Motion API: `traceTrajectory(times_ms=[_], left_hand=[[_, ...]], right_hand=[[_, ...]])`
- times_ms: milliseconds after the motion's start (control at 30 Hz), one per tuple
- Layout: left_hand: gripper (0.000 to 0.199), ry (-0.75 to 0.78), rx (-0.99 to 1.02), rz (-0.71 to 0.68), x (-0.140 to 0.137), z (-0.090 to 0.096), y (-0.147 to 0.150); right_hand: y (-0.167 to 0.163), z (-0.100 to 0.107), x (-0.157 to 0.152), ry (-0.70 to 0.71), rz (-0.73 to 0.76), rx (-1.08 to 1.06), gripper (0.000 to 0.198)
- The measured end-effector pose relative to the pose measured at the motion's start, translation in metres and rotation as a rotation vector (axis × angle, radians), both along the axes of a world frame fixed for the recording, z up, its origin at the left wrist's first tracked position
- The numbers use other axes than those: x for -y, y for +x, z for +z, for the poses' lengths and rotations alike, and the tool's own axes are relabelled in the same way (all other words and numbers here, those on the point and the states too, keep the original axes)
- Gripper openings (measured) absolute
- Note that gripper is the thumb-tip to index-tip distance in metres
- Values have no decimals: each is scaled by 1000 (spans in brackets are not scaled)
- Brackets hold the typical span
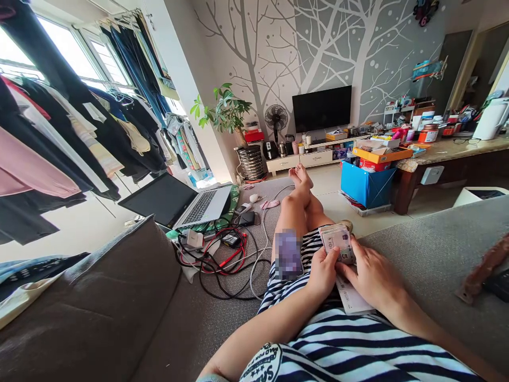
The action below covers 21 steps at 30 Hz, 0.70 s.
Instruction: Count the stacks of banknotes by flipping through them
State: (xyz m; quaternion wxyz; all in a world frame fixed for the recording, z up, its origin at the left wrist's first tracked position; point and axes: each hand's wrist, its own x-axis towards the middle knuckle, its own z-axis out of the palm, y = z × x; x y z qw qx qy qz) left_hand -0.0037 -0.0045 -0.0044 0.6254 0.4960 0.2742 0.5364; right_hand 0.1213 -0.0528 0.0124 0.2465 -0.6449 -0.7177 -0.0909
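Observation:
A stack of banknotes (334, 237) marked with a 5 is held over my lap. My left hand (324, 271) is closed on its near left edge, with the thumb on top. Closed from the right side, my right hand (374, 273) has its fingers against the same stack. A flat whitish paper (353, 298) pokes out below the hands; how it is held is hidden. On my thigh lies a flat purplish rectangle (289, 253), blurred out, just left of the notes. Striped cloth (330, 331) covers my lap.
I sit on a grey sofa (433, 249) with legs stretched out. Left of them lie tangled cables (222, 270) and an open laptop (204, 207). A blue storage box (366, 183) stands by a crowded table (433, 151). Clothes (79, 122) hang at the left.

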Motion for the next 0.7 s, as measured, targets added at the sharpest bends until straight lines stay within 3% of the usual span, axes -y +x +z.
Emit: traceTrajectory(times_ms=[200, 467, 700], left_hand=[[28, -128, 105, 44, 1, 3, -4], [34, -249, 189, 6, -1, 1, -2], [32, -266, 184, -18, -1, 1, -2]], right_hand=[[6, -5, -8, 33, 13, -169, 48], [17, -13, -25, 164, 92, -615, 39], [17, -14, -29, 116, 142, -747, 47]])
